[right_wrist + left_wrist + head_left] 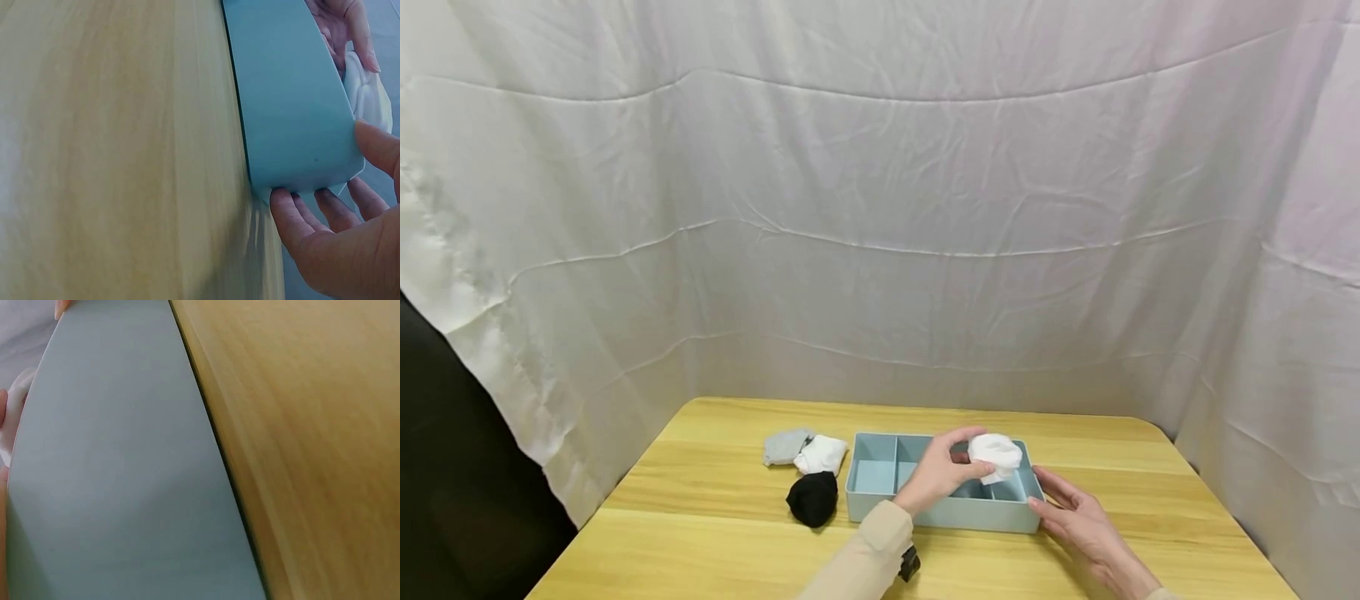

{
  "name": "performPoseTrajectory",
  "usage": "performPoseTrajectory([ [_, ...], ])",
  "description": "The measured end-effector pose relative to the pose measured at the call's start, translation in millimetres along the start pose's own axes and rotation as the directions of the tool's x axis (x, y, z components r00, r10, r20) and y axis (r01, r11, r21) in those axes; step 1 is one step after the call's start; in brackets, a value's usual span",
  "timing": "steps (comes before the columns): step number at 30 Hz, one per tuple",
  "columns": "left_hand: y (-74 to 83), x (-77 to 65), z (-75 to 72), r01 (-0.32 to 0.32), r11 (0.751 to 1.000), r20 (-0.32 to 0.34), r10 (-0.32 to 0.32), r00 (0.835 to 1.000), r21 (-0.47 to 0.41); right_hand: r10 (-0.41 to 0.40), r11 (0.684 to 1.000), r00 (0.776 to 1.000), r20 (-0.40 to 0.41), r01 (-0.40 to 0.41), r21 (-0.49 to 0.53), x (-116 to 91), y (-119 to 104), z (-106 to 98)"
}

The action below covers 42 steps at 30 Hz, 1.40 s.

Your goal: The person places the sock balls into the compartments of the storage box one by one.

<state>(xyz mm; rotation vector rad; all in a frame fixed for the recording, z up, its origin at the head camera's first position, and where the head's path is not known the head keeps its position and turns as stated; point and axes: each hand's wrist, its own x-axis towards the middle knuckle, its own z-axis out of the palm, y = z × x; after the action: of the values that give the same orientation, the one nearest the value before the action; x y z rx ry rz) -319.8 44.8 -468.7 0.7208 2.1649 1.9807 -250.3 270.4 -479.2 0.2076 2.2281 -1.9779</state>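
My left hand (942,468) pinches a white balled-up cloth bundle (997,454) between thumb and fingers, above the right part of a pale blue divided box (943,514). At the box's right end, my right hand (1084,523) holds the corner. Its thumb lies at the rim and its fingers (289,215) touch the outer end wall. In the right wrist view, the white bundle shows partly behind the box. The left wrist view is mostly filled by the box's long side wall (119,444), with only bits of the hands and bundle at its left edge.
Left of the box lie a grey cloth bundle (786,447), a white one (822,455) and a black one (813,499). A small black object (909,564) shows beside the left sleeve. The wooden table (700,533) is backed by a pale curtain (880,208).
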Motion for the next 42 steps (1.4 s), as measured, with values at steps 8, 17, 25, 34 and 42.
performPoseTrajectory([
  [8,1.0,-1.5,0.1,0.001,0.999,0.002,-0.001,1.0,0.034,0.007,1.0,1.0,0.004,-0.007,-0.002,1,-1,0],
  [17,1.3,-4.4,-0.7,0.012,1.0,0.006,-0.012,1.0,0.006,-0.007,1.0,1.0,0.017,0.008,-0.024,-1,-1,1],
  [25,1.6,-3.4,-1.3,0.003,1.0,0.006,-0.003,1.0,-0.018,-0.012,1.0,0.999,0.032,0.012,-0.017,-2,-3,1],
  [34,3.0,-5.2,-2.0,-0.057,0.998,-0.015,0.057,0.998,-0.008,-0.022,0.999,0.999,0.029,0.024,-0.039,-4,-2,-1],
  [42,2.5,-8.7,-17.1,-0.087,0.995,-0.042,0.089,0.995,0.049,-0.022,0.999,0.999,0.028,0.023,-0.029,-4,-1,0],
])
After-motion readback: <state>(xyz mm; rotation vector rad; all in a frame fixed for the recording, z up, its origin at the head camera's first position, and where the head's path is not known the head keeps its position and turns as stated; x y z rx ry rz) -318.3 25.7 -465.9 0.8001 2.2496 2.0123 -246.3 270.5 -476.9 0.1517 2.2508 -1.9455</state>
